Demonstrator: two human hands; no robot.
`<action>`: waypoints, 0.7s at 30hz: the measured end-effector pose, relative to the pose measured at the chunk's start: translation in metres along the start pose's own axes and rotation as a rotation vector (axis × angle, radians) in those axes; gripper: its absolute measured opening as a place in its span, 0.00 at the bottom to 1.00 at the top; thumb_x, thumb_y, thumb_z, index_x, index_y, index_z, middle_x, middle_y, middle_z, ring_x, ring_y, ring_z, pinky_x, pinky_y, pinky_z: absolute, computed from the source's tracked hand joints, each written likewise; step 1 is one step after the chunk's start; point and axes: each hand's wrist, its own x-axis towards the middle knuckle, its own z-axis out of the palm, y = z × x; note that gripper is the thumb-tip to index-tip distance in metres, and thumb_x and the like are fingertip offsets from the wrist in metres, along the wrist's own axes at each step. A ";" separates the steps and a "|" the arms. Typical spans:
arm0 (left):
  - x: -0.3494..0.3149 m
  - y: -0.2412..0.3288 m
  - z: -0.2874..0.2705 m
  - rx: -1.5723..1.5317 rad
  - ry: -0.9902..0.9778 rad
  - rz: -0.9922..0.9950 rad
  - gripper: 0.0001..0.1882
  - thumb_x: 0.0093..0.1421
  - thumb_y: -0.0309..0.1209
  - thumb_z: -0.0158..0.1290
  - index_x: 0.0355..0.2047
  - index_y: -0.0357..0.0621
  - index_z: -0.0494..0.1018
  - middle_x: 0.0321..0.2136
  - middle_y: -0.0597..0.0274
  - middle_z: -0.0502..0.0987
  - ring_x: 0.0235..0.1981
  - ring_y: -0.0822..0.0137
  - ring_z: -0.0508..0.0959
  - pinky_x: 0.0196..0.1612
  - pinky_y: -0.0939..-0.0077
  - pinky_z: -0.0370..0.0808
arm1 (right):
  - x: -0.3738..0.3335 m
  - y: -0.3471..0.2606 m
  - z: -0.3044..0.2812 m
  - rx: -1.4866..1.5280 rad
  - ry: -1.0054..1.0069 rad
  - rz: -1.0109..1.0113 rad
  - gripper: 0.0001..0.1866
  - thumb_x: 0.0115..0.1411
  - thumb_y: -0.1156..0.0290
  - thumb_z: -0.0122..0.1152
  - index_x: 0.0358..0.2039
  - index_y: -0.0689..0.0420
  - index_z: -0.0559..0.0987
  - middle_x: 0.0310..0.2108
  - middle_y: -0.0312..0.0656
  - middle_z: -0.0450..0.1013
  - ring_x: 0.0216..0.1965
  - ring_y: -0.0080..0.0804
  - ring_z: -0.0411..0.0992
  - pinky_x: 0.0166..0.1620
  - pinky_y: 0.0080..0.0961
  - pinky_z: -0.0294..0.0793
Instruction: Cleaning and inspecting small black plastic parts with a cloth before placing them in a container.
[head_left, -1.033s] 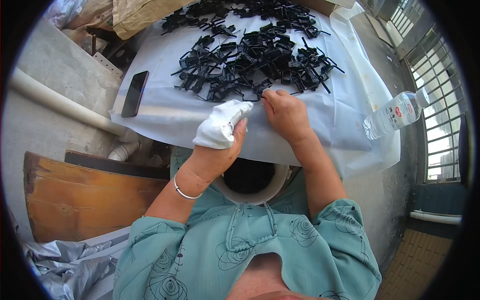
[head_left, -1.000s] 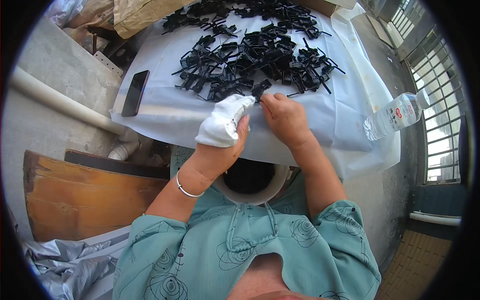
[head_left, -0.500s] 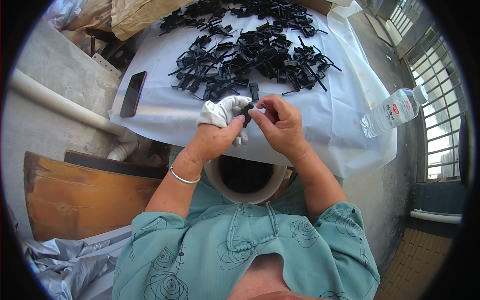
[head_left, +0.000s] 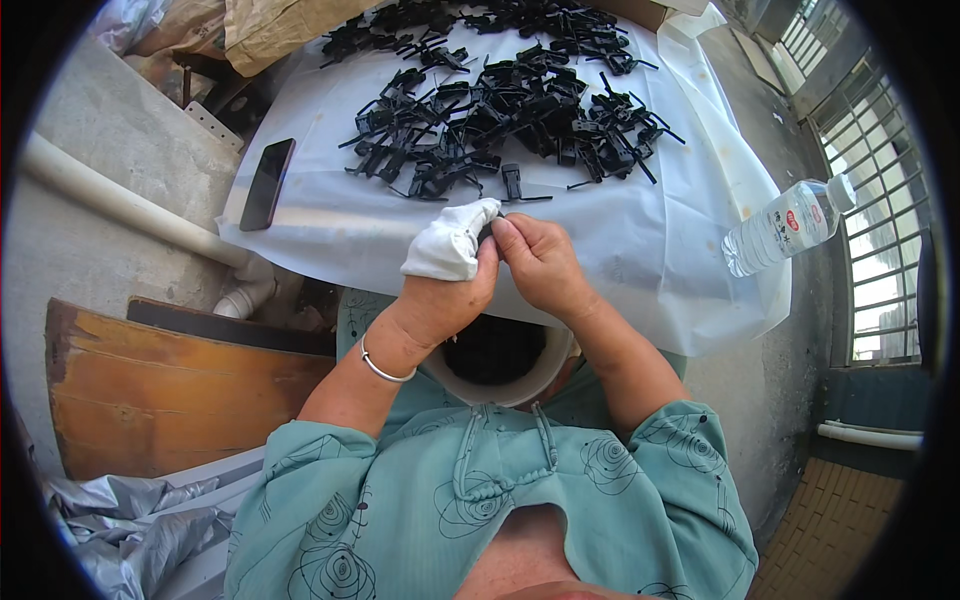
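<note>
My left hand [head_left: 448, 275], its fingers in a white cloth glove with the thumb bare, is closed on a small black plastic part [head_left: 490, 231]. My bare right hand [head_left: 547, 262] meets it, thumb and fingers pinched together at the same part. Most of that part is hidden by the fingers. Just beyond my hands one black plastic piece [head_left: 512, 181] lies apart on the white-covered table [head_left: 640, 250]. A large heap of similar black pieces [head_left: 530, 110], some with thin stems, spreads behind it. Below my hands, a white bucket [head_left: 548, 380] has a dark inside.
A dark phone [head_left: 267, 185] lies at the table's left edge. On the right side a clear water bottle [head_left: 785, 227] rests on the sheet. Brown paper [head_left: 285, 35] lies at the far left. A curved wooden board [head_left: 180, 385] and a white pipe [head_left: 130, 205] are at left.
Both hands have drawn closer together over the part. The right fingers, raised and curled before, are now lower and pinch at it. The left glove has turned to show its back.
</note>
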 end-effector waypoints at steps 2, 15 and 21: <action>-0.002 -0.001 -0.001 0.099 -0.019 0.051 0.14 0.50 0.21 0.51 0.39 0.33 0.71 0.34 0.48 0.75 0.36 0.53 0.76 0.41 0.70 0.72 | -0.001 -0.003 0.001 0.025 0.018 0.049 0.13 0.61 0.69 0.48 0.22 0.64 0.71 0.16 0.43 0.67 0.19 0.26 0.62 0.24 0.27 0.64; 0.005 0.002 -0.016 -0.631 -0.096 -0.475 0.15 0.61 0.25 0.41 0.49 0.40 0.61 0.26 0.69 0.68 0.20 0.83 0.62 0.21 0.88 0.62 | 0.001 -0.014 -0.032 -0.240 -0.114 -0.224 0.07 0.51 0.74 0.61 0.32 0.61 0.76 0.19 0.36 0.68 0.18 0.19 0.61 0.24 0.17 0.63; 0.003 0.006 -0.019 -0.589 -0.249 -0.386 0.15 0.58 0.25 0.41 0.47 0.37 0.63 0.25 0.69 0.67 0.21 0.81 0.62 0.23 0.86 0.63 | 0.001 -0.020 -0.026 0.030 -0.093 -0.042 0.07 0.52 0.73 0.63 0.28 0.60 0.74 0.18 0.26 0.63 0.20 0.13 0.57 0.24 0.13 0.60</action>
